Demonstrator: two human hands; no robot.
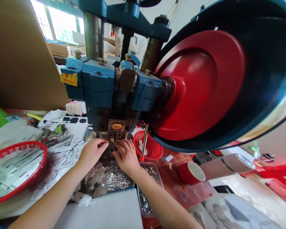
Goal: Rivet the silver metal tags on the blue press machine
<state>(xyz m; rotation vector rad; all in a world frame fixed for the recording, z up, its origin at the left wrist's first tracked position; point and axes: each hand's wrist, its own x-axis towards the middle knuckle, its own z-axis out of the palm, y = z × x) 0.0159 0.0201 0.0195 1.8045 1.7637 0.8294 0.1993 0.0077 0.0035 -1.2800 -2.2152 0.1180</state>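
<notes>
A blue press [98,84] stands in front of me, with a dark metal punch block [116,127] low at its middle. Just under that block, my left hand [94,152] has thumb and forefinger brought together at the left of the die. Whatever it pinches is too small or hidden to make out. From the right, my right hand [128,157] reaches to the same spot, fingers stretched over the die and thumb apart. Below both hands lie flat metal pieces [95,179] and many small shiny metal parts [118,178].
Left of me is a red basket [44,156] of flat strips, beside scattered strips [64,154]. A red flywheel [205,86] fills the upper right. Nearby are another red basket [157,152], a plastic tub [160,178] of small parts, a red cup [187,174] and a flask [225,165].
</notes>
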